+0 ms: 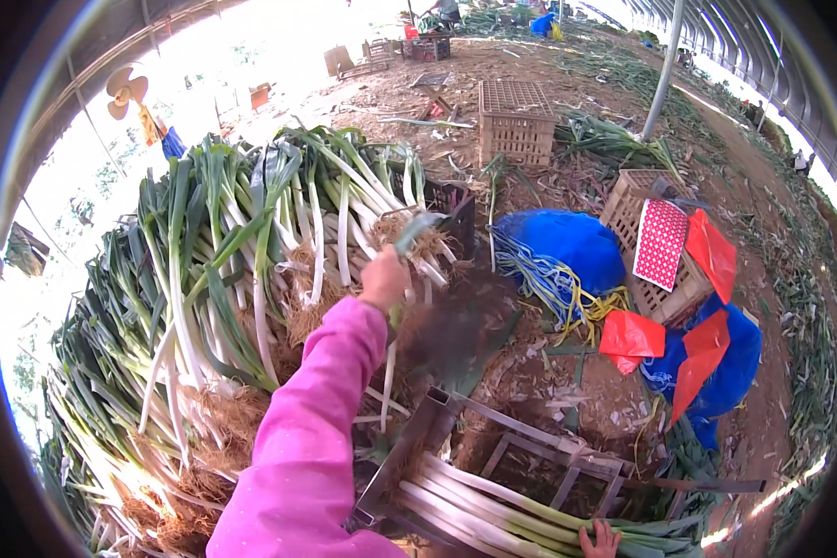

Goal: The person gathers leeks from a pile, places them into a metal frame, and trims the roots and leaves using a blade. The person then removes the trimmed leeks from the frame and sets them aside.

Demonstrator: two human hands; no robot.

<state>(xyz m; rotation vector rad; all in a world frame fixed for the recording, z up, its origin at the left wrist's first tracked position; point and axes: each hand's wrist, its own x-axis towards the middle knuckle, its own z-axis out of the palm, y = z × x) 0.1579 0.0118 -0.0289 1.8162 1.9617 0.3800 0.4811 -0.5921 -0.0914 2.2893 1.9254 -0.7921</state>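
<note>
- The left hand [384, 277], at the end of a pink sleeve [312, 409], is reaching over the right edge of the leek pile [242, 270]; its fingers are curling into a fist around a pale green strip [420, 231], whose blur is leaving its kind unclear.
- The right hand [602, 539] is resting on the leek bundle [484, 499] at the picture's lower edge, its fingers slightly parted; much of it is lying out of view, so whether it is pinching any stalk cannot be told.
- The bundle is lying inside the metal frame [516, 423], its white ends sitting close to the frame's left end and its green leaves trailing toward the right.
- The pile is spreading over the left side, leaves mostly pointing up and left, brown roots hanging along its right and lower edges.
- A blue bag [567, 244] is lying on the ground beyond the frame, pale and yellow strings [551, 286] spilling around its near edge.
- To the bag's right, a tilted plastic crate [623, 209] is bearing a red-and-white patterned sheet [660, 244].
- Another crate [516, 121] is standing farther back, leafy stalks [604, 138] lying beside its right edge.
</note>
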